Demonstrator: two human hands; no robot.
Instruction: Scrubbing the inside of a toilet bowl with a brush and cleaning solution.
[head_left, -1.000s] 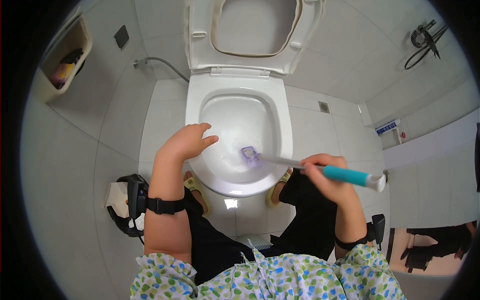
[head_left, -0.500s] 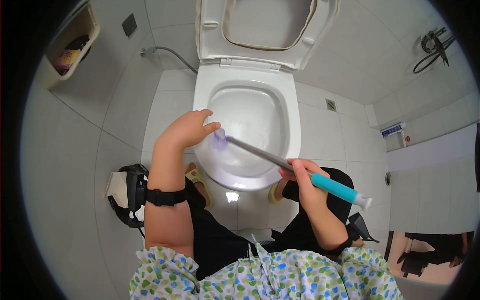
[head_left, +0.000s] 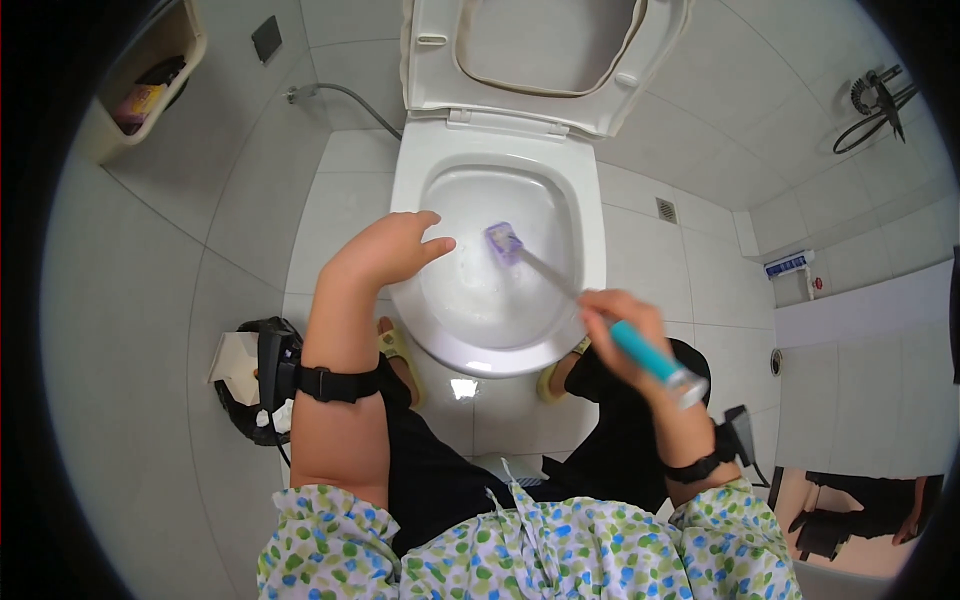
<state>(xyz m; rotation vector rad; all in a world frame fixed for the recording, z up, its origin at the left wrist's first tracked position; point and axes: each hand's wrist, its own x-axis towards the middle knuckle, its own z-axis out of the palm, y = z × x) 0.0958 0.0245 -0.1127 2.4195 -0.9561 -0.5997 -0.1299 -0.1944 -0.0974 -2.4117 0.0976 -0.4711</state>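
Below me stands a white toilet (head_left: 402,185) with its seat and lid (head_left: 430,80) raised. My right hand (head_left: 625,325) is wrapped round a toilet brush (head_left: 641,350) with a teal grip, a pale end cap and a thin grey shaft. Its purple brush head (head_left: 504,243) is down inside the bowl, near the middle. Soapy-looking marks show on the bowl's inner surface. Over the left part of the rim hovers my left hand (head_left: 395,245), empty, thumb and fingers apart; whether it touches the rim I cannot tell.
A bin with a black bag (head_left: 235,405) stands by my left arm. A beige holder (head_left: 196,45) hangs on the left wall. A grey hose (head_left: 350,95) runs behind the toilet. At right are a floor drain (head_left: 666,210) and a shower fitting (head_left: 870,100).
The brush head has moved from the bowl's left side to its middle, slightly farther away. My right hand has shifted a little right; the left stays over the rim.
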